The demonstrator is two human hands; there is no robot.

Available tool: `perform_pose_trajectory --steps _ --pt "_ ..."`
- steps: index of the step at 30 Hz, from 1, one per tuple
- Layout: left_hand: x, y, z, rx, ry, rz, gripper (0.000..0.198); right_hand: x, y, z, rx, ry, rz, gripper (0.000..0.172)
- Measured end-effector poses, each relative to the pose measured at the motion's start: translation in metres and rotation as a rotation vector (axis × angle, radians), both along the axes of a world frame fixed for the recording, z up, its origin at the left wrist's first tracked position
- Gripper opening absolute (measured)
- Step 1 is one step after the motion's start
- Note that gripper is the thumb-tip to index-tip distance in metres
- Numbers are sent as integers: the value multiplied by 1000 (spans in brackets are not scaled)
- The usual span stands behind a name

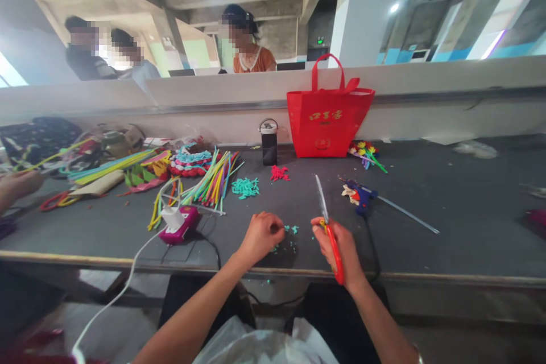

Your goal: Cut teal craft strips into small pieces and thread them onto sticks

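Near the table's front edge, my left hand (263,233) is closed, thumb and fingertips together in a pinch. What it holds, if anything, is too small to make out. Small teal snippets (294,230) lie scattered just beside its fingertips. My right hand (344,247) grips scissors (334,250) with orange-red handles, their blades pointing away over the table. Beyond my hands sit a pile of short teal pieces (245,187) and a smaller pile of red pieces (280,173). A blue glue gun (363,198) with a long clear stick rests to the right.
A red tote bag (328,125) and a dark cup (269,148) stand at the back. Colourful pipe cleaners (213,179) and a purple power strip (181,226) with a white cable lie left. Another person's hand (21,185) is at far left; people are behind the partition (191,91).
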State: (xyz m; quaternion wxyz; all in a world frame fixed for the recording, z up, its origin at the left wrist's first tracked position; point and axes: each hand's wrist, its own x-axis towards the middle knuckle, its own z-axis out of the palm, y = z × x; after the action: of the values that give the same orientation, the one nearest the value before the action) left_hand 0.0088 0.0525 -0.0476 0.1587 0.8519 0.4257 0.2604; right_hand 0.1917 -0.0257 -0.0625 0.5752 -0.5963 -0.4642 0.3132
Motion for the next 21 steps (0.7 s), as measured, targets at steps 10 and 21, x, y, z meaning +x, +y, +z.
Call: perform_pose_trajectory --steps 10,21 --pt "10 -9 11 57 -135 -93 7 -22 24 5 59 -382 130 27" --pt "-13 4 6 150 12 -13 8 -20 24 1 62 -436 86 28"
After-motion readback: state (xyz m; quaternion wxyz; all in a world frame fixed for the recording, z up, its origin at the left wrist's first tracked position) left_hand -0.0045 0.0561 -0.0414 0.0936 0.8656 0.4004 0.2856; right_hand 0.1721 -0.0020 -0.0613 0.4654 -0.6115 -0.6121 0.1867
